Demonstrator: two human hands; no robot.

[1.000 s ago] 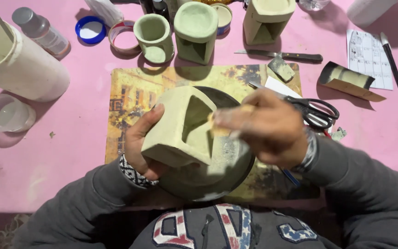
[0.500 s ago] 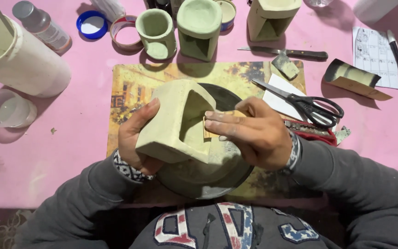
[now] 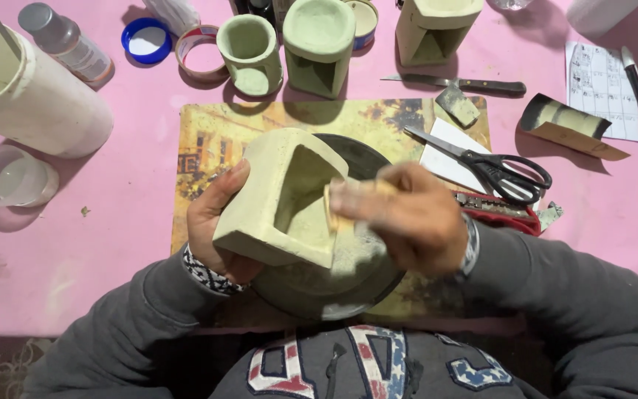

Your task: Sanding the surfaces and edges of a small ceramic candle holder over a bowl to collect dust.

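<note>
A person's left hand [image 3: 219, 225] cradled a pale green clay block [image 3: 278, 196] tilted over a dark round plate [image 3: 356, 284] on the pink bench [image 3: 105, 244], fingers clamped round its side. The right hand [image 3: 407, 218], blurred, pinched a small tan pad [image 3: 331, 207] against the block's hollow. The block looked stiff, weighty and chip-prone, best held by its thick outer walls. Scissors [image 3: 492, 166] lay nearby.
</note>
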